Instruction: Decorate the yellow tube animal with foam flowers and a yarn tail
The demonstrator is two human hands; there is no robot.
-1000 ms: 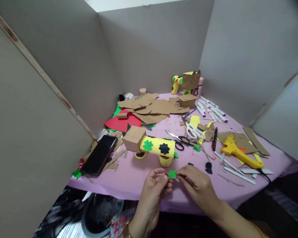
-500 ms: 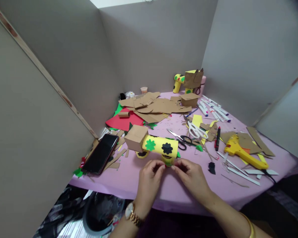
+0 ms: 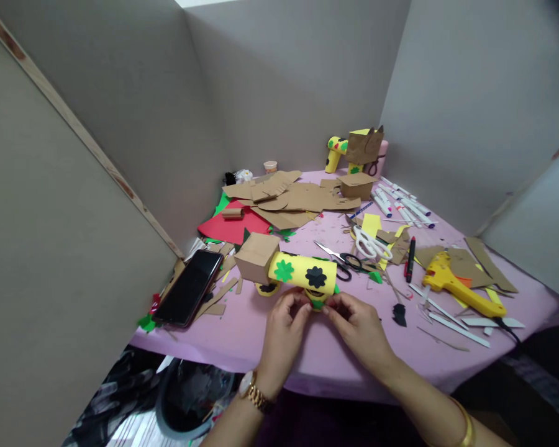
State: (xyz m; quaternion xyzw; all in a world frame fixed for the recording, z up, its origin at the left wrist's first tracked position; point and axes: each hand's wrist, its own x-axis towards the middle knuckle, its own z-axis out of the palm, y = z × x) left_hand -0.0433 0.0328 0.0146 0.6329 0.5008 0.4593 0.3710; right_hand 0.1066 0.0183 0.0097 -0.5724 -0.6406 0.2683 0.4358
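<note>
In front of me stands a paper animal figure [image 3: 302,273], a yellow tube body with green and black flower cut-outs and a cardboard box at its left end. Short yellow legs hold it up from the table. My left hand [image 3: 286,323] and my right hand [image 3: 358,323] pinch the near yellow leg [image 3: 317,302] low down from either side, fingers curled. A green spot shows on that leg between the thumbs. The far leg [image 3: 266,289] rests on the table under the box.
A phone [image 3: 190,287] lies at left by cardboard scraps. Black scissors [image 3: 349,264], white scissors [image 3: 372,243] and a yellow glue gun [image 3: 461,288] lie to the right. Markers [image 3: 407,205], cardboard sheets [image 3: 298,197] and another yellow figure [image 3: 354,152] are behind. A bin [image 3: 186,400] stands below.
My hands stay at the near leg, with the fingers shifted slightly and more of the green spot showing. The view has moved a little; the figure stands almost unchanged.
</note>
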